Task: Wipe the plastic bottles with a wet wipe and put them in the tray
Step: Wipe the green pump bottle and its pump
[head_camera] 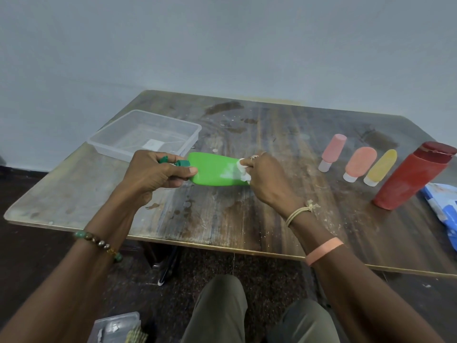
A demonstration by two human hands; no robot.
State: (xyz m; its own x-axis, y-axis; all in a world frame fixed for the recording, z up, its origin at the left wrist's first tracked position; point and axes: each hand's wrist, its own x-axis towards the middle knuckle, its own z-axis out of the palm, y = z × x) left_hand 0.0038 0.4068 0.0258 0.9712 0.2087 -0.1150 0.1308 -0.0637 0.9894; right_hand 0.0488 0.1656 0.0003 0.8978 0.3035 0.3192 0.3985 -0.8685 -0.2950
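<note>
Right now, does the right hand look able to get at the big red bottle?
Probably yes, though it is busy: the right hand pinches the wet wipe on the green bottle. The red bottle stands to its right, three small bottles lying just behind the direct path.

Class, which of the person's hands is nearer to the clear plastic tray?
Left. The left hand, gripping the green bottle by its cap, sits just in front of the tray; the right hand, holding the wet wipe, is further right.
</note>
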